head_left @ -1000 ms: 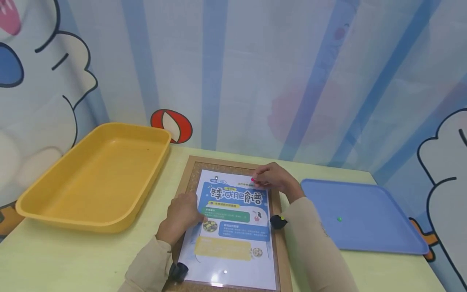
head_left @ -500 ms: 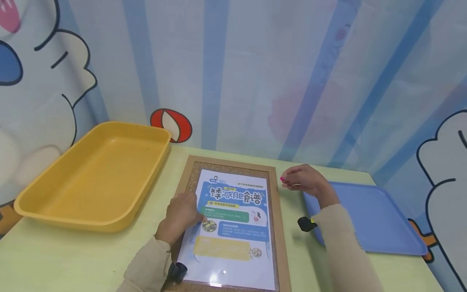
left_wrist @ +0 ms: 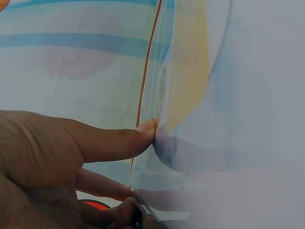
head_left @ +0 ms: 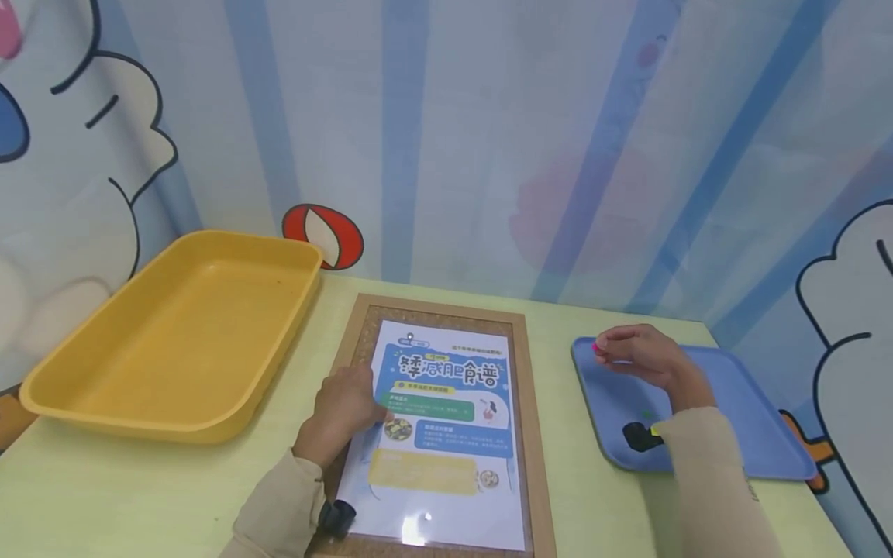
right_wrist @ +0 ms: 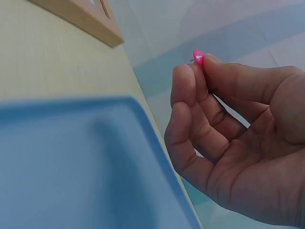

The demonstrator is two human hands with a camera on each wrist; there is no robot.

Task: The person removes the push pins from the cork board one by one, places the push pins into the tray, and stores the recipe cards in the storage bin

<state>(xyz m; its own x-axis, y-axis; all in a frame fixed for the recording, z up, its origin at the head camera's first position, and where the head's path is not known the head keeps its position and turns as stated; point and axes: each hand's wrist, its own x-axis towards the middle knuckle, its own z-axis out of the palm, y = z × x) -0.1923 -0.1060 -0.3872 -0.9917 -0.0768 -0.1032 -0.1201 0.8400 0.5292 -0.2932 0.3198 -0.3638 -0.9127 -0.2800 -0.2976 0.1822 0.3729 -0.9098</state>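
A printed poster (head_left: 446, 515) with Chinese headings lies under a glossy clear sheet on a wood-framed cork board (head_left: 540, 496). My left hand (head_left: 343, 407) rests over the board's left side; its straight thumb (left_wrist: 119, 143) presses the glossy surface in the left wrist view. Between thumb and fingertips my right hand (head_left: 645, 355) pinches a pink thumbtack (right_wrist: 198, 57), its metal point showing. That hand is above the far left part of a blue tray (head_left: 614, 442). A small green tack (head_left: 646, 415) lies in the tray, close above the wrist camera.
A deep yellow tub (head_left: 209, 333) stands on the left of the pale yellow table (head_left: 139, 496). Behind the table hangs a printed cloth (head_left: 460, 139) with blue stripes. A small pale dot (head_left: 409, 337) shows at the poster's upper left.
My right hand has moved right with the pink thumbtack, from the poster's upper right corner to over the blue tray. My left hand has stayed on the board.
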